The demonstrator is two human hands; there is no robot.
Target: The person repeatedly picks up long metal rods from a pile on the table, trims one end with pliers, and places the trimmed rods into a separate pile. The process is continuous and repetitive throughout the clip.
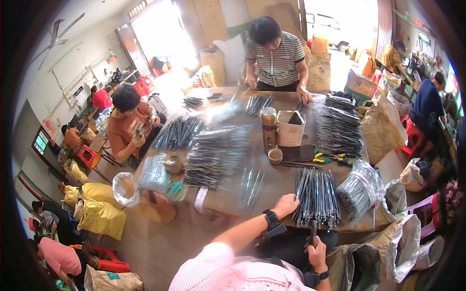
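Observation:
My left hand [287,205] is closed at the left edge of a pile of thin dark rods [318,196] on the near side of the table. Its curled fingers hide what they pinch, if anything. My right hand [317,253] is wrapped around a dark pliers-like tool [314,230], pointing up just in front of the table edge, by the pile's near ends. Right of that pile lies a bundle of rods in clear plastic [360,186]. A few loose rods [253,188] are spread on the tabletop to the left of my left hand.
Yellow-handled pliers [326,157], a thermos [269,128], a small cup [275,155] and a white container [291,128] stand mid-table. Larger rod piles [213,155] lie around them. Co-workers [274,56] sit across and at left. Sacks [400,242] crowd the right side.

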